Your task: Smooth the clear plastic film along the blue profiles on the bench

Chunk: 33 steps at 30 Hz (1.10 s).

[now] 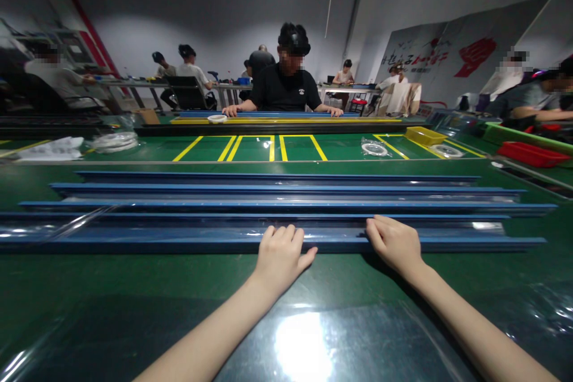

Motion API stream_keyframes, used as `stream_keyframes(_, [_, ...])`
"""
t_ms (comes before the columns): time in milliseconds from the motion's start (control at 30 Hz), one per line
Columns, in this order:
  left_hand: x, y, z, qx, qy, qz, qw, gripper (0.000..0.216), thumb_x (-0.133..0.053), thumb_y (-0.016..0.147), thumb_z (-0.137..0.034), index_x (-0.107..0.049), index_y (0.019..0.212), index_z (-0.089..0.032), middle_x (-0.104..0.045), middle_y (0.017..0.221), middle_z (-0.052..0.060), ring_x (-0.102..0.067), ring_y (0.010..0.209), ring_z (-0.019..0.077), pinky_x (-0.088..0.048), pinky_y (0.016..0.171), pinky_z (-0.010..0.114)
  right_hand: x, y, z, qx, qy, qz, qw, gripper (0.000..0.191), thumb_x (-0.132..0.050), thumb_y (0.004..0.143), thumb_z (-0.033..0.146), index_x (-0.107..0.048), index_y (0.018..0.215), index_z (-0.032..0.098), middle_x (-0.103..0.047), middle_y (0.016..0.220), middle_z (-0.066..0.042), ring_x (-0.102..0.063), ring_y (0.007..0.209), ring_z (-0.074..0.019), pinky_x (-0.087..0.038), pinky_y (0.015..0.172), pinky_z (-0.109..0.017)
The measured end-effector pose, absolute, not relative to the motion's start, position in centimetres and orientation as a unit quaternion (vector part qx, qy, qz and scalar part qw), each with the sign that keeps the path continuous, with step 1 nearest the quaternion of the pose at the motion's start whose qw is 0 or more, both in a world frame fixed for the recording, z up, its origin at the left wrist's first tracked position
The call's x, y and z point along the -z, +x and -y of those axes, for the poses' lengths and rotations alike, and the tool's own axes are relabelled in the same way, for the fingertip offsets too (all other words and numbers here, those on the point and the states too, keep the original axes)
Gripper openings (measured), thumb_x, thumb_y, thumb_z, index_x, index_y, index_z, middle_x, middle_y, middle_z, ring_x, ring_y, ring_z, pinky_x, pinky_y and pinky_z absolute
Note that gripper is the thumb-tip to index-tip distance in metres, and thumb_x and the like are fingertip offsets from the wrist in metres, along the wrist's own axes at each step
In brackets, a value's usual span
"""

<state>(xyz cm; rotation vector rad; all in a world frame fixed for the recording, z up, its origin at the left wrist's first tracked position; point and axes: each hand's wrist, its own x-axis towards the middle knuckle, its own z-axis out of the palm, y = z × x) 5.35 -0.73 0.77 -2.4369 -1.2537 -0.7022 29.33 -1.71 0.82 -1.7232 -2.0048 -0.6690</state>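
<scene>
Several long blue rails lie side by side across the green table, running left to right. My left hand rests on the nearest rail with its fingers curled over the front edge and the thumb out to the right. My right hand sits a short way to the right on the same rail, fingers bent down over its top. Both hands are closed on that rail. A clear film or strip shines along the rail's channel.
The green table has yellow lines further back. White rolls and bags lie at the left, a yellow tray and a red tray at the right. A person in black sits opposite; others work behind.
</scene>
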Motion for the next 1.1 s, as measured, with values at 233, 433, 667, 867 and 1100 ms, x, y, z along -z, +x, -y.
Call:
stream_keyframes(233, [-0.9, 5.2, 0.7, 0.239, -0.854, 0.432, 0.165, 0.029, -0.046, 0.079, -0.044, -0.054, 0.074, -0.018, -0.057, 0.066, 0.001, -0.052, 0.063, 0.0166, -0.029, 0.062, 0.031, -1.1, 29.3, 1.7, 0.223, -0.631, 0.718, 0.189, 0.046, -0.030, 0.085, 0.032, -0.050, 0.047, 0.017, -0.053, 0.051, -0.001, -0.049, 0.051, -0.0093, -0.023, 0.048, -0.022])
stream_keyframes(433, [-0.9, 5.2, 0.7, 0.242, -0.853, 0.432, 0.165, 0.033, -0.046, 0.078, -0.048, -0.053, 0.072, -0.017, -0.056, 0.064, 0.001, -0.051, 0.062, 0.0168, -0.029, 0.061, 0.030, -1.2, 29.3, 1.7, 0.218, -0.632, 0.719, 0.189, 0.046, -0.029, 0.085, 0.031, -0.051, 0.047, 0.017, -0.053, 0.051, -0.001, -0.049, 0.051, -0.0096, -0.023, 0.048, -0.022])
stream_keyframes(667, [-1.1, 5.1, 0.7, 0.244, -0.852, 0.439, 0.147, 0.032, -0.048, 0.077, -0.049, -0.053, 0.072, -0.018, -0.056, 0.067, 0.001, -0.051, 0.066, 0.0167, -0.029, 0.061, 0.030, -1.3, 29.2, 1.7, 0.218, -0.639, 0.713, 0.186, 0.047, -0.029, 0.085, 0.032, -0.052, 0.047, 0.017, -0.054, 0.051, -0.002, -0.050, 0.051, -0.0101, -0.023, 0.048, -0.022])
stream_keyframes(867, [-1.7, 5.1, 0.7, 0.229, -0.847, 0.460, 0.139, 0.034, -0.052, 0.072, -0.052, -0.053, 0.069, -0.018, -0.056, 0.067, 0.001, -0.051, 0.067, 0.0175, -0.029, 0.059, 0.029, -1.4, 29.0, 1.5, 0.238, -0.660, 0.687, 0.189, 0.047, -0.032, 0.082, 0.031, -0.050, 0.041, 0.016, -0.052, 0.047, -0.003, -0.046, 0.045, -0.0103, -0.022, 0.046, -0.024])
stream_keyframes(1100, [-1.5, 5.0, 0.5, 0.226, -0.843, 0.468, 0.138, 0.039, -0.050, 0.071, -0.056, -0.053, 0.067, -0.017, -0.055, 0.064, 0.002, -0.051, 0.064, 0.0173, -0.029, 0.059, 0.029, -1.4, 29.1, 1.4, 0.229, -0.668, 0.688, 0.168, 0.046, -0.032, 0.082, 0.032, -0.052, 0.043, 0.016, -0.055, 0.049, -0.004, -0.048, 0.045, -0.0112, -0.021, 0.046, -0.024])
